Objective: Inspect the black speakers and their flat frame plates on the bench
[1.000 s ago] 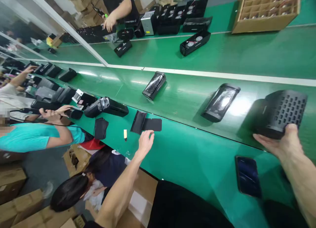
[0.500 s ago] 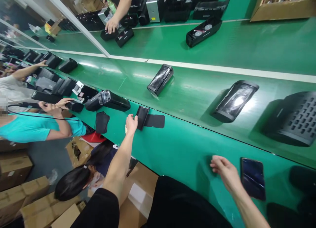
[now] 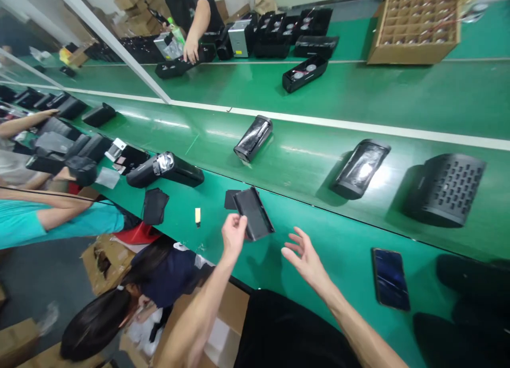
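Nearest the camera, the left hand [image 3: 234,234] pinches one end of a flat black panel [image 3: 254,213] between thumb and fingers and holds it tilted, lifted off the green bench [image 3: 319,235]. Just right of the panel, the right hand [image 3: 305,255] hovers with fingers spread and palm turned toward it, holding nothing and not touching it. A second dark flat piece [image 3: 230,199] lies on the bench just behind the panel, at its far-left corner. Left of the panel sit a small yellow piece [image 3: 197,215] and, further left, a black pouch [image 3: 154,205]. Well to the panel's right, a phone [image 3: 390,277] lies face up near the bench edge. Beyond the panel, on the conveyor belt [image 3: 303,150], stand a glossy black speaker [image 3: 253,138], another wrapped speaker [image 3: 360,168] to its right, and a perforated black housing [image 3: 448,188] furthest right. Far beyond the panel, a co-worker's hand [image 3: 192,51] rests on black parts, and a cardboard tray [image 3: 414,31] sits at the far right.
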The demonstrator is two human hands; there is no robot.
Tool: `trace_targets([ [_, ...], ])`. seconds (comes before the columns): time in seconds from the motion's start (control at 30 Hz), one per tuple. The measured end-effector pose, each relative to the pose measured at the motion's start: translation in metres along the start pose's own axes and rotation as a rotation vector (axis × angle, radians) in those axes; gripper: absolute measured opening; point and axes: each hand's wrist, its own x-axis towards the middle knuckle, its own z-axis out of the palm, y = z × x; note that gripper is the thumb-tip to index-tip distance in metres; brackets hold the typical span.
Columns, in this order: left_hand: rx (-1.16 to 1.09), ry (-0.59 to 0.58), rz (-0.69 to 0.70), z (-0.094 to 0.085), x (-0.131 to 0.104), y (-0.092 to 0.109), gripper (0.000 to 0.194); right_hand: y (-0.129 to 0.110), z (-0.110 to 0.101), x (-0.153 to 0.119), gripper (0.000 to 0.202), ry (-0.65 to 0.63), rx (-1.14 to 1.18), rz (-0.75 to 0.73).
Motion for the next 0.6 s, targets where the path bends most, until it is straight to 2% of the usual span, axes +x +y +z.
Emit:
trace_targets([
  [0.03, -0.045, -0.039, 0.007, 0.013, -0.026, 0.007, 0.031, 0.001, 0.004, -0.006, 0.091, 0.009, 0.028, -0.021],
  [0.1, -0.138, -0.111, -0.002, 0.035, -0.073, 0.022, 0.033, 0.003, 0.001, -0.019, 0.078, 0.057, 0.084, -0.059],
  [0.17, -0.328, -0.249, -0.11, 0.045, -0.107, 0.033, 0.04, 0.003, -0.016, -0.034, 0.061, 0.121, 0.123, -0.082],
  [0.23, -0.479, -0.385, -0.214, 0.046, -0.125, 0.041, 0.049, -0.002, -0.045, -0.052, 0.053, 0.135, 0.155, -0.053],
  [0.33, -0.583, -0.511, -0.392, 0.038, -0.12, 0.049, 0.062, -0.013, -0.092, -0.079, 0.046, 0.047, 0.239, 0.09],
  [0.37, -0.583, -0.588, -0.457, 0.035, -0.115, 0.052, 0.064, -0.017, -0.104, -0.086, 0.044, 0.005, 0.265, 0.142],
  [0.43, -0.537, -0.83, -0.537, 0.031, -0.105, 0.057, 0.066, -0.023, -0.122, -0.097, 0.041, -0.053, 0.3, 0.214],
  [0.5, -0.473, -1.062, -0.527, 0.03, -0.102, 0.061, 0.061, -0.026, -0.13, -0.105, 0.041, -0.062, 0.308, 0.244],
  [0.53, -0.453, -1.129, -0.503, 0.029, -0.103, 0.061, 0.057, -0.025, -0.132, -0.108, 0.041, -0.056, 0.309, 0.245],
  [0.6, -0.445, -1.177, -0.461, 0.029, -0.11, 0.06, 0.052, -0.022, -0.134, -0.114, 0.044, -0.047, 0.311, 0.233],
])
